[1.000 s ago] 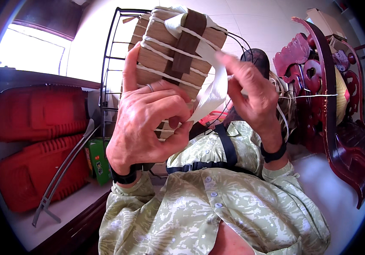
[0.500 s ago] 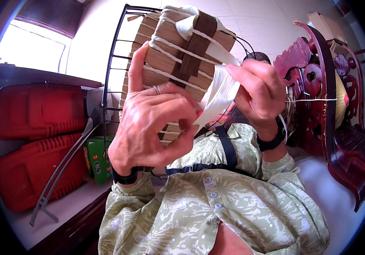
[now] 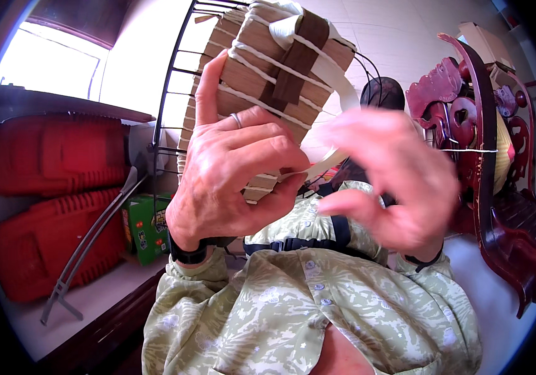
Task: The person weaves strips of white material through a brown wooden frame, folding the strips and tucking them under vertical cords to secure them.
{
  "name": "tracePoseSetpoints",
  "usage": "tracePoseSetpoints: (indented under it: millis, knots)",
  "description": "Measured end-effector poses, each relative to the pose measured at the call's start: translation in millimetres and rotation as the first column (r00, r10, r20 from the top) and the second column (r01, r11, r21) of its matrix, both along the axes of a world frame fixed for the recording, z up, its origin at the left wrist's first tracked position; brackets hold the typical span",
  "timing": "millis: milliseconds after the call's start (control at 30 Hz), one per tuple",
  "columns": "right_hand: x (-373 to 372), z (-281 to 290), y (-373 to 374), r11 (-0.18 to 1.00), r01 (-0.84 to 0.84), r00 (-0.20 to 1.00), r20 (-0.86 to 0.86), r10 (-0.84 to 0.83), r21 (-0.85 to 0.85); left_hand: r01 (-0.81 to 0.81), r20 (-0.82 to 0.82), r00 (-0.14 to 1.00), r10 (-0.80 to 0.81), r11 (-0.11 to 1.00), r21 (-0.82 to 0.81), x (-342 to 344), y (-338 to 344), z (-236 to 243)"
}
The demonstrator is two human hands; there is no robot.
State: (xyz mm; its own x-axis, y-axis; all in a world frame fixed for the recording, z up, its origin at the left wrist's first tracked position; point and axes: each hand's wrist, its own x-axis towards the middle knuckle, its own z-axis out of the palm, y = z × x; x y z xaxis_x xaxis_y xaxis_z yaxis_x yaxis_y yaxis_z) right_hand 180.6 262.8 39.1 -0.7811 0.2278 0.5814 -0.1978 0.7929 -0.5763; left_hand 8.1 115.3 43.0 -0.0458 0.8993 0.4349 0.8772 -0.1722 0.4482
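Observation:
A black wire frame [image 3: 169,81] carries a woven panel [image 3: 249,81] of broad brown strips crossed by white cords. A darker brown strip [image 3: 299,53] is threaded over and under the cords on its upper side. My left hand [image 3: 233,169] rests over the panel's near part, index finger stretched up along its edge. Its thumb and another finger pinch the end of a white ribbon [image 3: 327,164], which loops up toward the panel's far right corner. My right hand [image 3: 399,175] is blurred beside the ribbon, thumb and fingers apart, with nothing visible in them.
Two red plastic stools or seats [image 3: 59,156] lie at the left, beside a grey metal frame [image 3: 93,237] and a green box [image 3: 146,228]. Carved dark red wooden furniture [image 3: 483,156] stands at the right, a white string [image 3: 468,150] stretched to it. Cardboard boxes [image 3: 483,44] are behind.
My right hand has let go of the white ribbon and moved right and down, its fingers spreading. My left hand keeps its pinch. The panel has shifted slightly up and right.

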Motion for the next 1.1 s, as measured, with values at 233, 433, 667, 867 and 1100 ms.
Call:
tracePoseSetpoints:
  millis: [233, 433, 667, 867, 1100]
  knots:
    - [-14.5, -23.8, -3.4, 0.992, -0.065, 0.998, -0.004, 0.065, -0.107, -0.025, 0.090, 0.996, 0.020, 0.998, 0.051, -2.1, -3.7, -1.7]
    - [-21.5, -27.7, -16.1, 0.935, 0.180, 0.983, 0.022, -0.182, -0.304, -0.472, 0.120, 0.880, 0.459, 0.820, 0.323, 3.8, 1.8, -16.8]
    - [-25.6, -37.4, -20.4, 0.850, 0.182, 0.981, 0.027, -0.194, -0.494, -0.541, 0.009, 0.833, 0.554, 0.810, 0.228, 4.8, 10.5, -14.6]
    - [-23.8, -36.5, -16.9, 0.905, 0.222, 0.971, 0.001, -0.238, -0.362, -0.508, -0.100, 0.834, 0.542, 0.827, 0.241, -0.8, 7.4, -14.9]
    - [-31.5, -34.8, -15.8, 0.832, 0.265, 0.955, 0.016, -0.295, -0.487, -0.558, -0.011, 0.803, 0.595, 0.759, 0.336, -1.8, 4.4, -14.6]
